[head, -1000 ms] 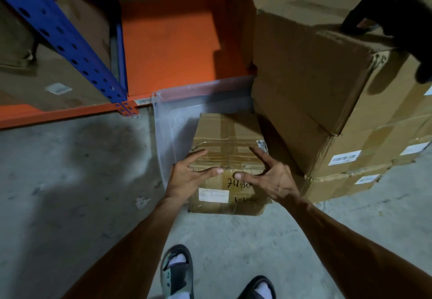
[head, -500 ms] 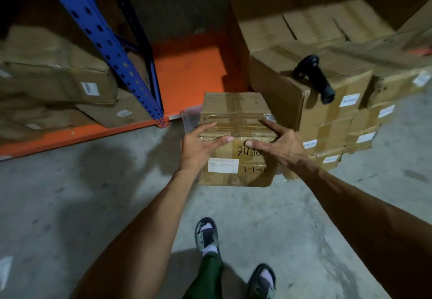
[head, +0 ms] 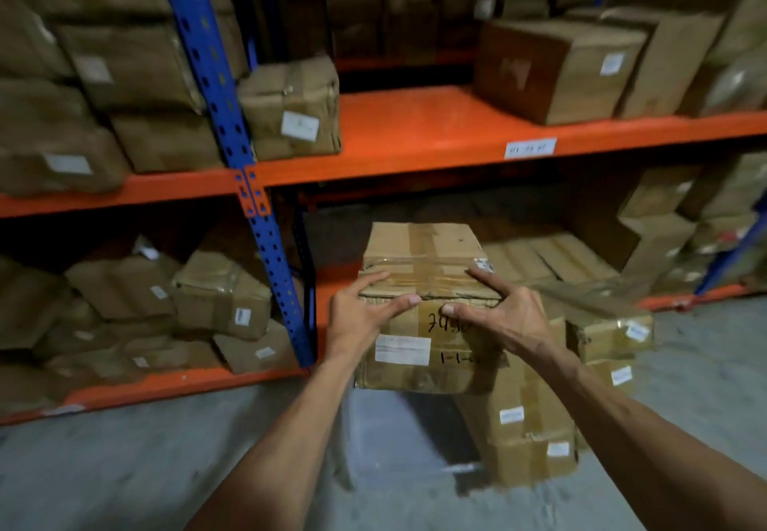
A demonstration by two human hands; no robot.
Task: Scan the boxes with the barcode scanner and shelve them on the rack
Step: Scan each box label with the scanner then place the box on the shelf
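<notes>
A blue-and-orange steel warehouse rack [head: 415, 132] fills the background; left hand [head: 357, 319] and right hand [head: 502, 314] clasp the taped brown cardboard box [head: 423, 281] below its orange middle shelf; lift level, then slide it onto the shelf's bare front edge.

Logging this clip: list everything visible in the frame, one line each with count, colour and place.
held cardboard box: one, brown, taped, white label and handwriting on its near face, centre, in front of the lower bay
rack upright: one, blue, perforated, left of centre
shelf beams: orange, one across the middle, one near the floor
shelf tag: one, white, on the middle beam
shelved boxes: many, brown with white labels, on both levels
stacked boxes: several, brown, on the floor to the right
floor: grey concrete
left hand: grips the box's near left corner
right hand: grips the near right corner
</notes>
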